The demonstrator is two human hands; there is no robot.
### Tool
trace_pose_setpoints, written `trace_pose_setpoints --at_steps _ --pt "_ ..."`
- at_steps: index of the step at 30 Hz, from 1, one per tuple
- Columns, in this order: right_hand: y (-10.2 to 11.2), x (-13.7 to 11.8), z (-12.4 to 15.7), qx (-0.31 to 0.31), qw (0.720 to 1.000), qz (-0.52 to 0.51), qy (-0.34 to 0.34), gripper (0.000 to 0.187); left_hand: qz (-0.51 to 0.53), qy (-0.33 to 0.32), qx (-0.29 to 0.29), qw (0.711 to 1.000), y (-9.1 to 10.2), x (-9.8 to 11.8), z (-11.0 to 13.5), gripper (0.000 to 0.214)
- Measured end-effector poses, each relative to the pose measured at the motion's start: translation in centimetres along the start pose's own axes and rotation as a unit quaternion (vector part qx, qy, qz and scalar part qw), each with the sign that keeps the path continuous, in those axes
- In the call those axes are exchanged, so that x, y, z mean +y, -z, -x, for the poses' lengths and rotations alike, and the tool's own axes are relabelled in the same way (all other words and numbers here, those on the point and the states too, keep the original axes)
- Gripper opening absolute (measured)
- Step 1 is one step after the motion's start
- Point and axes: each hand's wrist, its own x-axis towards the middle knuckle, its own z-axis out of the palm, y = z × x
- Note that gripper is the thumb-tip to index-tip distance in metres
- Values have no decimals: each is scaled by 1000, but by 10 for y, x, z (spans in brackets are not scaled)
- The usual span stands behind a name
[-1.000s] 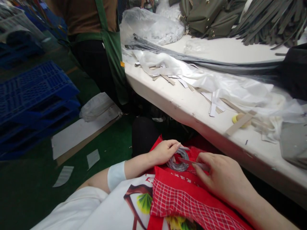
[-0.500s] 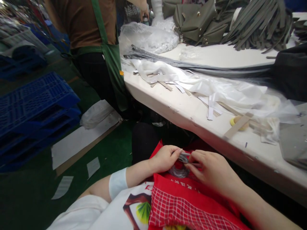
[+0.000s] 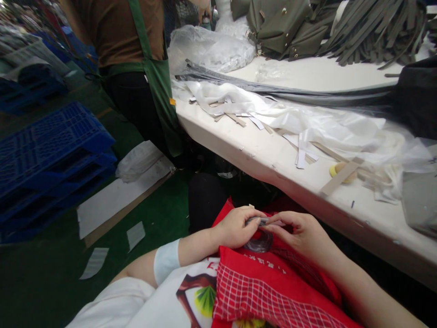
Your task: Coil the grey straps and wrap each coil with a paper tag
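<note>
Over my lap, my left hand point(image 3: 239, 226) is closed around a bundle of thin grey strip or cord point(image 3: 262, 221). My right hand point(image 3: 302, 233) pinches the same grey strip between thumb and fingers, just right of the left hand. A loop of the strip point(image 3: 258, 242) hangs below both hands, in front of the red apron point(image 3: 262, 269). Its exact material is blurred. The fingers hide part of the bundle.
The white table point(image 3: 218, 132) runs along my right, bearing paper strips point(image 3: 300, 150), a tape roll point(image 3: 341, 172), plastic sheeting and olive bags point(image 3: 273, 27). A co-worker in a green apron point(image 3: 159, 91) stands ahead. Blue pallets point(image 3: 51, 168) and a white board point(image 3: 116, 200) lie left.
My right hand has turned slightly and its fingers have come closer to my left hand. The grey loop below has shifted a little to the right. The view has moved slightly.
</note>
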Motion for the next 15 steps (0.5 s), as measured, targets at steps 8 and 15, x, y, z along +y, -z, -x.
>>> trace_pose_setpoints --at_steps 8,15 --pt "-11 5 19 -51 912 -374 -159 39 -28 8 12 999 -4 0 0 32" --pt "-13 13 22 -71 862 -454 -215 36 -42 1 28 999 -5 0 1 31"
